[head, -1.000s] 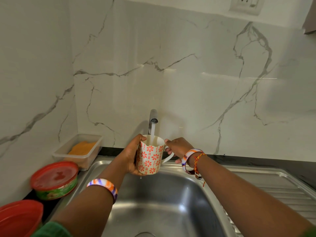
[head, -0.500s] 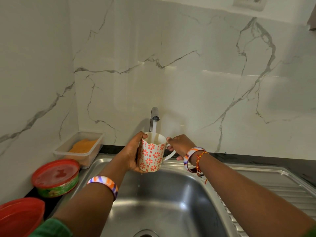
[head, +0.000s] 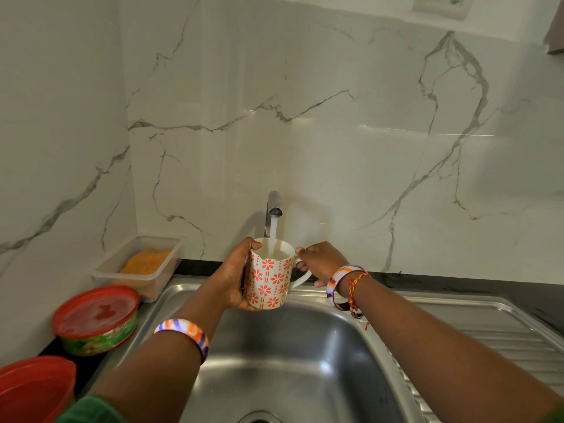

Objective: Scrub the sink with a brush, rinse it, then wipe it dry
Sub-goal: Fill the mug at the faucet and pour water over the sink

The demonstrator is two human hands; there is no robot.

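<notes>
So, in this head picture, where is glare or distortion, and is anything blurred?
In the head view, a thin glare streak crosses the marble wall; highlights shine in the steel sink; the wide lens bends the wall corner; the mug and both hands look sharp; the red bowl at the edge looks soft.

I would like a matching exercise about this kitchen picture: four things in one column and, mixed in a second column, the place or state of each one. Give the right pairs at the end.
Things
1. mug
2. tap
3. clear plastic box
4. round tin with a red lid

Places or states
A. running water
B. in the corner, orange contents inside
C. held under the stream, over the sink
D. on the counter left of the sink, closed

Pairs: 1-C, 2-A, 3-B, 4-D
</notes>
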